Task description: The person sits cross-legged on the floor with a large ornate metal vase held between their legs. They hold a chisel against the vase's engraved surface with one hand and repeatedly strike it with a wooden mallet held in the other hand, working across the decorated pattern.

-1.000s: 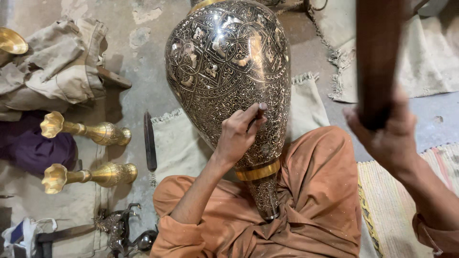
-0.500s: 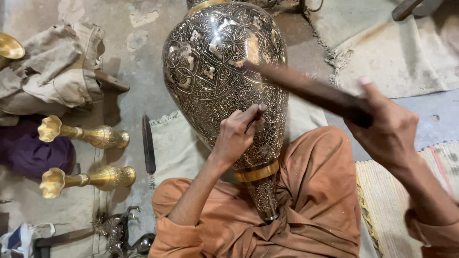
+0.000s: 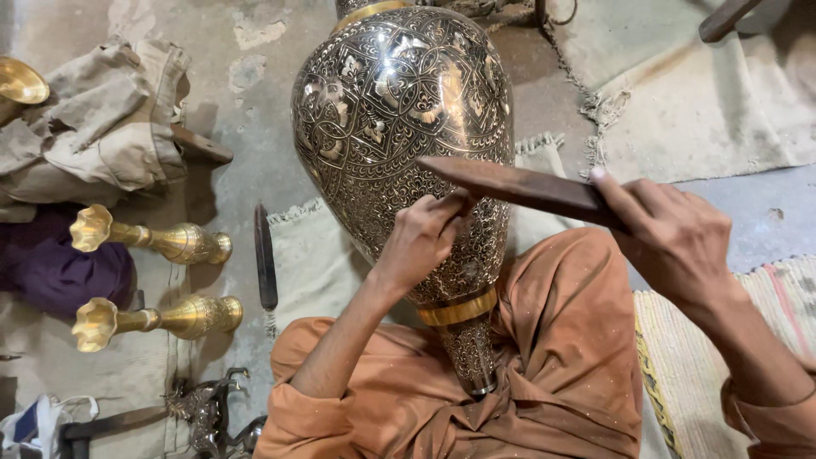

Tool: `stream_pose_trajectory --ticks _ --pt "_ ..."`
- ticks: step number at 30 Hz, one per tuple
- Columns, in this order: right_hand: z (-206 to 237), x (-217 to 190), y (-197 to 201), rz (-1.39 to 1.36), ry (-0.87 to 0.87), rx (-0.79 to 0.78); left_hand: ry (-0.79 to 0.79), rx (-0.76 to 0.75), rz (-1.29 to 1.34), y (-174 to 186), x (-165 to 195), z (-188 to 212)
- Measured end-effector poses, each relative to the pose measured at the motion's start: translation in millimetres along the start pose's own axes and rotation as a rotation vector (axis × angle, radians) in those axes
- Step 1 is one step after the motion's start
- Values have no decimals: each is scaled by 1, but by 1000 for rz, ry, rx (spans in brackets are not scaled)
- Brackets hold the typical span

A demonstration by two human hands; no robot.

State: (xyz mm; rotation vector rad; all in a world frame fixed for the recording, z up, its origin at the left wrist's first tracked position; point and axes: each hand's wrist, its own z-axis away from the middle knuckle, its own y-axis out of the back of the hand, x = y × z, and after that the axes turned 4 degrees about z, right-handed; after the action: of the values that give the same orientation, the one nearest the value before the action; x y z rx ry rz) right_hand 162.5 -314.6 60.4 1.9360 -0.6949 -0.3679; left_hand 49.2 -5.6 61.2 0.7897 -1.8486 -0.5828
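The wooden mallet (image 3: 527, 187), clenched in the right hand (image 3: 671, 242), could glance off and dent the engraved brass vase (image 3: 404, 144), or catch the knuckles, if it lands off the small chisel (barely visible) pinched in the left hand (image 3: 425, 242); the vase lies across the lap, its belly under the left hand, the mallet's head just above those fingers.

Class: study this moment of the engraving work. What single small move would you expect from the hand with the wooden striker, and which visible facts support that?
Probably lift the wooden striker a little for another tap. The right hand holds it with its tip at the left hand, whose fingers pinch a small tool, mostly hidden, against the engraved vase lying across the lap.
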Motion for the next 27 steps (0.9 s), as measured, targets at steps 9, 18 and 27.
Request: stream_pose_trajectory --ticks 9,18,27 --pt "-1 -6 -2 -86 -172 44 27 -48 3 7 6 -7" --pt "0 -11 0 -164 -195 244 122 -161 41 12 8 -12" --pt "0 -14 2 -206 -262 235 69 -138 21 16 10 -16"
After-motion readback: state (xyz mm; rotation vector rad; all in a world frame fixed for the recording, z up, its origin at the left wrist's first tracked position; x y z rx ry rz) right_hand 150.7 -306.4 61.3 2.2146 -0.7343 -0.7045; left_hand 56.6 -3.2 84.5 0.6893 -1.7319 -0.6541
